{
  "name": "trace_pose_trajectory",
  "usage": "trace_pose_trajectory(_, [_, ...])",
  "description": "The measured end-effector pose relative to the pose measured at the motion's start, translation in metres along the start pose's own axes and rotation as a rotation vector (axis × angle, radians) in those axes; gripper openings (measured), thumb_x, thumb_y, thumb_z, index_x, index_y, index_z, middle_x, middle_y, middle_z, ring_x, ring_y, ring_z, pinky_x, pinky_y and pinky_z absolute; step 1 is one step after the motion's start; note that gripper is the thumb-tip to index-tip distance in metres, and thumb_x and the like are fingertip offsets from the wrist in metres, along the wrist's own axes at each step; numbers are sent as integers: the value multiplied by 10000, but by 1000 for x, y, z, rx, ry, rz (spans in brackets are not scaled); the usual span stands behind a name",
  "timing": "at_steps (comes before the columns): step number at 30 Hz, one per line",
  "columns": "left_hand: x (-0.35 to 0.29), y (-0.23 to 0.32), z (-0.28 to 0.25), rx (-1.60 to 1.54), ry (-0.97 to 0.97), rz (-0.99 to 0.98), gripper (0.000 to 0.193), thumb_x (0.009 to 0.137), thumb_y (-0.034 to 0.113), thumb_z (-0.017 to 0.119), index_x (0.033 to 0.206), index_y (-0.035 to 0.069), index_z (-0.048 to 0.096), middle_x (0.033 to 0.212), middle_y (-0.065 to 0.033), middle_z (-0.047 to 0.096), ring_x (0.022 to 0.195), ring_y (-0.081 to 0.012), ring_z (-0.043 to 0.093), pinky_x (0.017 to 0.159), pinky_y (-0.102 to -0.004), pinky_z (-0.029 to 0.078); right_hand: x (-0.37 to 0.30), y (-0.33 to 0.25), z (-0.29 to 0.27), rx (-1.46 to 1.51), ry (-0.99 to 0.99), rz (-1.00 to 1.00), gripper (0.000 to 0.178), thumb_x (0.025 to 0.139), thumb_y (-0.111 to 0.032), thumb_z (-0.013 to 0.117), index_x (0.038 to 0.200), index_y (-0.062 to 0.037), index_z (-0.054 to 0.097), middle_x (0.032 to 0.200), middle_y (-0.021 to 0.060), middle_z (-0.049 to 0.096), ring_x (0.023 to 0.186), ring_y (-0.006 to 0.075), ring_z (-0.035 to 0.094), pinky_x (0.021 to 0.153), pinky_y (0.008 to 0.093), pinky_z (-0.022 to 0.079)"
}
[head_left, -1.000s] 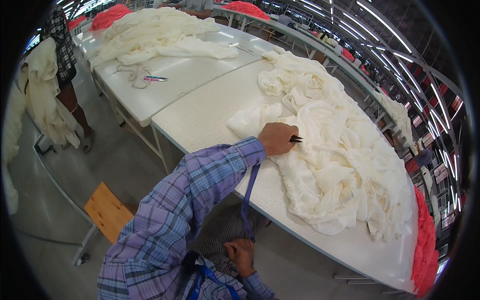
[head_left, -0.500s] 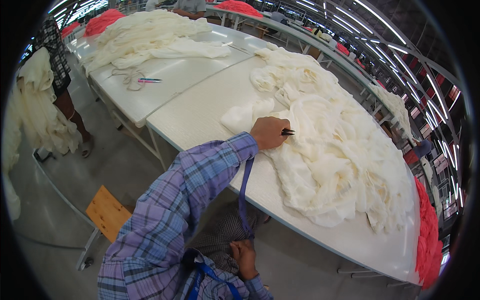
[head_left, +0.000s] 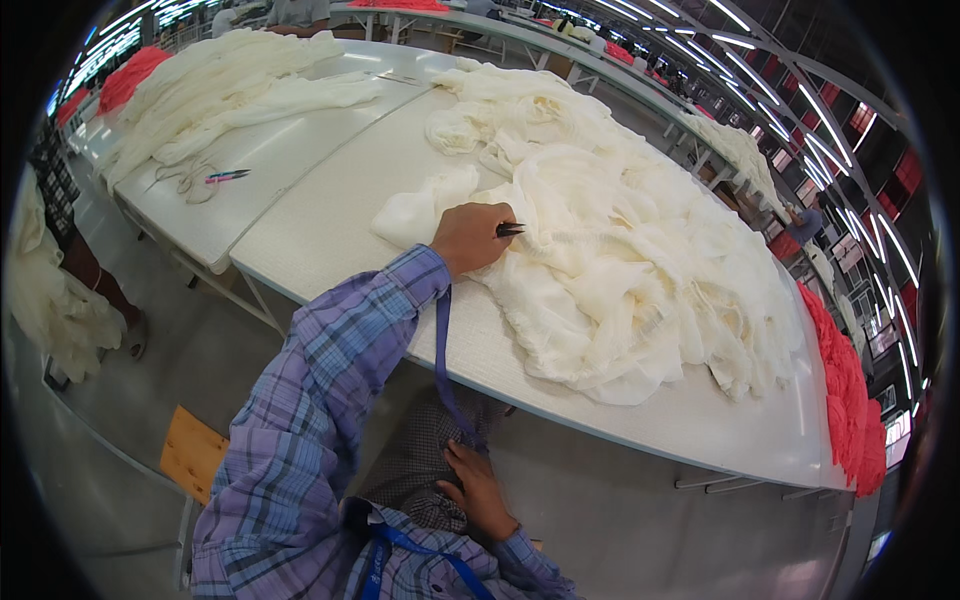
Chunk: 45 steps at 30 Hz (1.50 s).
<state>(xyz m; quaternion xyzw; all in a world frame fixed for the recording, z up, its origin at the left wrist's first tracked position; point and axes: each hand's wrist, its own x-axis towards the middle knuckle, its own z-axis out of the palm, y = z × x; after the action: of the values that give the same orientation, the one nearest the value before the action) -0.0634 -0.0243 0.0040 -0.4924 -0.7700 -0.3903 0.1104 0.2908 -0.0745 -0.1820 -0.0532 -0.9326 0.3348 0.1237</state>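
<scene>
My left hand (head_left: 474, 237) is closed around small dark thread snips (head_left: 510, 230), whose points stick out past the fingers. It rests at the near edge of a large heap of cream fabric (head_left: 640, 260) on the white table (head_left: 330, 235). A purple strap (head_left: 443, 360) hangs from beneath my left wrist down to my lap. My right hand (head_left: 478, 492) lies on my dark checked trousers (head_left: 415, 460), close to the strap's lower end. Its fingers are extended and apart, with nothing visible in them.
Another cream pile (head_left: 230, 90) lies on the far left table part, near a pen-like pink and blue tool (head_left: 228, 176) and a loose cord (head_left: 190, 180). Red fabric (head_left: 845, 390) hangs at the right end. A wooden seat (head_left: 193, 455) stands lower left; a person (head_left: 80, 250) with cream cloth is at left.
My view has shifted, so the table sits further left and higher. My right hand's fingers have spread from a curled pose by the strap. My left hand stays at the heap with the snips.
</scene>
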Motion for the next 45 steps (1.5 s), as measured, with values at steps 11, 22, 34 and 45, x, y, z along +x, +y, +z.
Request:
trace_pose_trajectory(11, [1, -8, 3, -60, 38, 1, 115, 837, 207, 695, 918, 125, 690, 800, -78, 705, 762, -292, 681, 668, -406, 516, -3, 5, 15, -101, -86, -11, 526, 918, -324, 692, 1347, -55, 548, 1496, 101, 451, 1331, 342, 457, 1074, 439, 433])
trace_pose_trajectory(22, [0, -3, -3, -32, 23, 12, 137, 884, 213, 716, 927, 86, 688, 807, -79, 711, 691, -228, 673, 636, -333, 518, -6, 17, -23, 388, -121, 339, 399, 946, -245, 664, 1270, -17, 612, 1326, 200, 594, 1198, 356, 585, 996, 401, 487])
trace_pose_trajectory(34, [1, 10, -7, -54, 70, 109, 118, 851, 108, 736, 948, 74, 678, 818, -65, 702, 712, -191, 664, 653, -301, 516, 45, 39, -1, 258, 40, 193, 464, 974, -278, 635, 1331, 2, 539, 1267, 233, 602, 1107, 380, 608, 943, 438, 481])
trace_pose_trajectory(45, [-6, 9, -28, -137, -14, -99, 127, 887, 153, 727, 889, 40, 670, 689, -72, 641, 594, -160, 571, 599, -285, 472, 107, -76, -186, 982, -165, -531, 706, 992, -515, 544, 1465, -2, 436, 1336, 180, 592, 1191, 337, 590, 996, 439, 463])
